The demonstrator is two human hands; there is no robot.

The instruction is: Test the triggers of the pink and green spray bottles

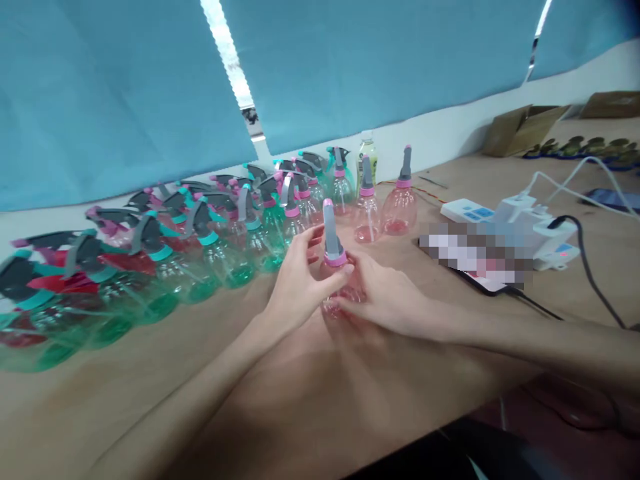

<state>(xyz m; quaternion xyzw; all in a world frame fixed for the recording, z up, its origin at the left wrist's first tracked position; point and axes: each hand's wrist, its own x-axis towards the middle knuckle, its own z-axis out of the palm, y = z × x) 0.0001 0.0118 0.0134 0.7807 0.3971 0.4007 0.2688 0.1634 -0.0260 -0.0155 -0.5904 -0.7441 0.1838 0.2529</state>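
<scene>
A clear pink spray bottle (335, 248) with a grey trigger head and pink collar stands upright on the table in front of me. My left hand (300, 280) curves around its left side, the thumb lying across just below the collar and the fingers behind. From the right, my right hand (385, 290) wraps the lower body of the bottle, its thumb across the front. Part of the bottle is hidden by my hands. Just beyond stand two more pink spray bottles (367, 207) (400, 208).
Rows of green and pink spray bottles (207, 250) fill the left side. At right lie a phone (475, 263) with a cable and a power strip (467, 211) with white chargers (515, 212). A drink bottle (367, 150), cardboard box (520, 131) and blue-covered wall (350, 60) are behind.
</scene>
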